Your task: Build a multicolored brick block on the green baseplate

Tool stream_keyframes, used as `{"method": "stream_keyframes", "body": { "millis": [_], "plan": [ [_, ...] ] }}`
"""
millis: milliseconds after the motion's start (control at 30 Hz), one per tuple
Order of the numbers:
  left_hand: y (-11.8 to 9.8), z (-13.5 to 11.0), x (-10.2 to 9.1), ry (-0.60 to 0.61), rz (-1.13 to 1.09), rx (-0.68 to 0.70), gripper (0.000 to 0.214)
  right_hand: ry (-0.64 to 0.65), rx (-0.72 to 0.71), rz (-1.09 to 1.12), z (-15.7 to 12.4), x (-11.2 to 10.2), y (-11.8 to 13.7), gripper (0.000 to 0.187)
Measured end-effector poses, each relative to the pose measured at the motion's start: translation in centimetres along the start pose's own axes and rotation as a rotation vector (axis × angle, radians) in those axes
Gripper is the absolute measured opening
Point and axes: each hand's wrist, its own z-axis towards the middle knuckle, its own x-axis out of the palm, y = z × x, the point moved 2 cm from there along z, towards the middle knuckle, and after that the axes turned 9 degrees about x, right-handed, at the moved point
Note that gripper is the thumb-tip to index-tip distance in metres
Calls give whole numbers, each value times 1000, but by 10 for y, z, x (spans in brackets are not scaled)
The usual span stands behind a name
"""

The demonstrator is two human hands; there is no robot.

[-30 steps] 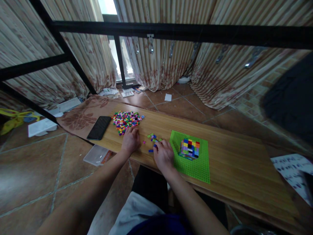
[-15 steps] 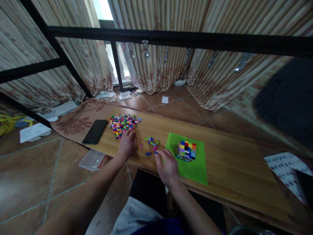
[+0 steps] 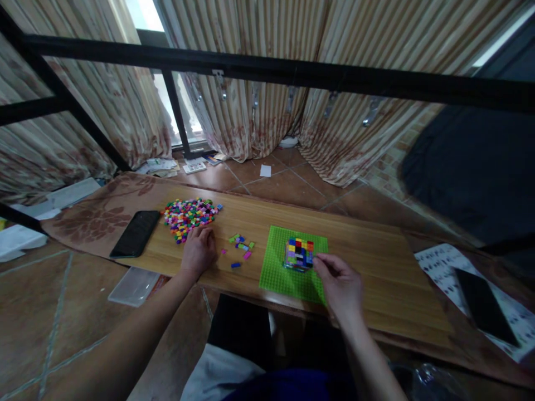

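My right hand (image 3: 343, 283) is in a pinch at the right side of a small block of multicoloured toy bricks (image 3: 297, 256). A blue brick showed in that pinch a moment ago; now the fingertips mostly cover it. The block stands on a green studded baseplate (image 3: 278, 278). My left hand (image 3: 199, 252) rests on the table, fingers curled at the near edge of a heap of small colourful bricks (image 3: 190, 214); what they hold, if anything, is hidden. Between the hands lie several loose bricks, among them a blue brick (image 3: 236, 265) and a pink brick (image 3: 247, 255).
A black phone (image 3: 136, 234) lies left of the heap on the wooden table (image 3: 368, 250). Below the table's left edge is a clear plastic box (image 3: 134, 287). A printed sheet (image 3: 443, 267) with a dark flat device (image 3: 485, 306) is at right. A black metal bar (image 3: 259, 67) crosses beyond.
My right hand has moved right from the loose bricks to the brick block, carrying a blue brick. My left hand stays by the heap. The view has shifted to the right.
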Motion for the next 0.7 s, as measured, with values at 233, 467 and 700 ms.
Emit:
{"method": "stream_keyframes", "body": {
  "millis": [233, 467, 700],
  "plan": [
    [1, 1, 0, 2, -3, 7, 27, 86, -105, -269, 29, 5, 3, 27],
    [-1, 1, 0, -4, -11, -1, 27, 127, -138, -377, 34, 11, 8, 30],
    [0, 1, 0, -2, -37, -21, 27, 116, -164, -387, 35, 8, 5, 34]
  ]
}}
